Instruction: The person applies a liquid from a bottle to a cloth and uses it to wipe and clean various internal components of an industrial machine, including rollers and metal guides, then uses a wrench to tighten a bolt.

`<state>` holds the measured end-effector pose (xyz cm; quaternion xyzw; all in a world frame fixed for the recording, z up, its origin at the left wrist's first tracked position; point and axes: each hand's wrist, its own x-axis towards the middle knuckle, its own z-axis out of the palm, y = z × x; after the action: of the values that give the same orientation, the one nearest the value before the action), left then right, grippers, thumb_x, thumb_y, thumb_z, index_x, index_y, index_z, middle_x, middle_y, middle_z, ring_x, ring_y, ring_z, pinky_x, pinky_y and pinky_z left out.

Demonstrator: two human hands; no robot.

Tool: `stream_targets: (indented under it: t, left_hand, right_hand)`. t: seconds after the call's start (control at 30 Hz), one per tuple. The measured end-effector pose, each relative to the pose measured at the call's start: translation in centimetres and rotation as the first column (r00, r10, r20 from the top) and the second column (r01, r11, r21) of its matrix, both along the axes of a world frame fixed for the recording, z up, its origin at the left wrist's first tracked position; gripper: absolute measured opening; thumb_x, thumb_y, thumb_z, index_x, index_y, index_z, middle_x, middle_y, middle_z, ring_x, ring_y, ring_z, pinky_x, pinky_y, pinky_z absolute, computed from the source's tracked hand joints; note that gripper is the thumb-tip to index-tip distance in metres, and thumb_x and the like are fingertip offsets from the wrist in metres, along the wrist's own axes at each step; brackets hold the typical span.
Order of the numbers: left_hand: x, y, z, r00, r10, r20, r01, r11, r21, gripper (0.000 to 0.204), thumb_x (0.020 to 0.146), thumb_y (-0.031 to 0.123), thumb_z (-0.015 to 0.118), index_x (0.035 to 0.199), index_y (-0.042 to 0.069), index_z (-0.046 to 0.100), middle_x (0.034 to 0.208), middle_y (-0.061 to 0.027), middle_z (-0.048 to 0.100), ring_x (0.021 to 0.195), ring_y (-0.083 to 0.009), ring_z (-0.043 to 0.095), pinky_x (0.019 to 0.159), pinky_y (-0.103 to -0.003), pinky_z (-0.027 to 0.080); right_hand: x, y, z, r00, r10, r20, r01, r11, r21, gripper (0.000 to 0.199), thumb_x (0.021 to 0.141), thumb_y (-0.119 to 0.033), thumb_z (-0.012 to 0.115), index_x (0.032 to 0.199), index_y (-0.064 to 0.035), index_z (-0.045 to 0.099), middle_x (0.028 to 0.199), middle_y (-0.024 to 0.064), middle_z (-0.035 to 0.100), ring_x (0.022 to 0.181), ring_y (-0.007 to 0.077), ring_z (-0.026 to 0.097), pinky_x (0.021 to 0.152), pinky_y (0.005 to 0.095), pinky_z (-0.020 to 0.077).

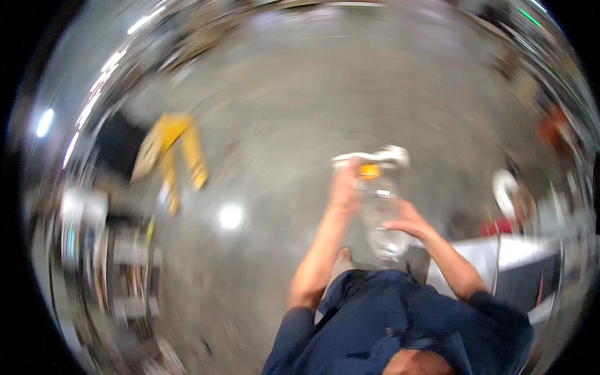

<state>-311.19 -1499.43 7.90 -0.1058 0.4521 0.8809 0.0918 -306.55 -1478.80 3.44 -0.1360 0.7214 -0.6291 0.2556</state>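
In front of my body I hold a clear plastic bottle, its rounded end toward me. An orange patch, perhaps its cap, shows at the far end. My left hand grips the far end from the left, with fingers largely hidden. Also at that end is a blurred white thing, whose kind I cannot make out. From the right, my right hand holds the bottle's side, thumb across the front.
A yellow folding step or stand is on the grey concrete floor at the left. Shelves with assorted goods line the lower left. A white-topped surface lies close to my right forearm. A white ring-shaped thing is at the right.
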Motion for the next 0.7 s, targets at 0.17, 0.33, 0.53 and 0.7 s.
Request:
stream_targets:
  t: [0.17,0.33,0.53,0.7]
  left_hand:
    - [-7.0,-6.9,1.2,0.995,0.04,-0.088,-0.038,0.999,0.029,0.041,0.102,0.037,0.046,0.122,0.003,0.056,0.118,-0.0092,0.061,0.108,-0.0233,0.059,0.095,-0.041,0.049]
    - [-15.0,-9.6,-10.1,0.977,-0.16,-0.142,0.155,0.987,-0.047,0.047,0.103,0.041,0.041,0.125,0.001,0.053,0.121,-0.012,0.059,0.111,-0.0256,0.059,0.095,-0.042,0.049]
    - [-22.3,-7.8,-10.1,0.978,-0.209,0.02,0.203,0.963,0.179,0.05,0.103,0.041,0.04,0.131,0.002,0.049,0.129,-0.012,0.056,0.116,-0.0287,0.056,0.096,-0.042,0.048]
    - [-34.0,-3.0,-11.5,0.896,-0.435,0.096,0.374,0.852,0.366,0.05,0.103,0.044,0.036,0.138,0.01,0.048,0.14,-0.0094,0.051,0.126,-0.032,0.049,0.105,-0.051,0.04]
  right_hand:
    - [-4.7,-6.8,4.0,0.995,-0.08,-0.064,0.073,0.992,-0.1,0.084,0.066,-0.037,0.085,0.13,0.0037,0.049,0.121,0.0165,0.062,0.114,0.0251,0.058,0.099,0.0363,0.0453]
    - [-9.4,-11.2,-8.9,0.965,-0.249,-0.081,0.243,0.967,-0.081,0.089,0.063,-0.038,0.086,0.131,0.0041,0.048,0.118,0.0171,0.063,0.113,0.0262,0.059,0.096,0.0367,0.0471]
    - [-13.7,-11.2,-9.8,0.897,-0.387,-0.213,0.399,0.917,0.015,0.09,0.063,-0.04,0.086,0.134,0.0002,0.048,0.119,0.0165,0.063,0.112,0.0258,0.06,0.093,0.0362,0.048]
    - [-20.6,-6.0,-9.1,0.799,-0.514,-0.313,0.549,0.835,0.031,0.092,0.064,-0.041,0.085,0.137,-0.0003,0.046,0.12,0.015,0.062,0.112,0.0241,0.06,0.094,0.0358,0.0479]
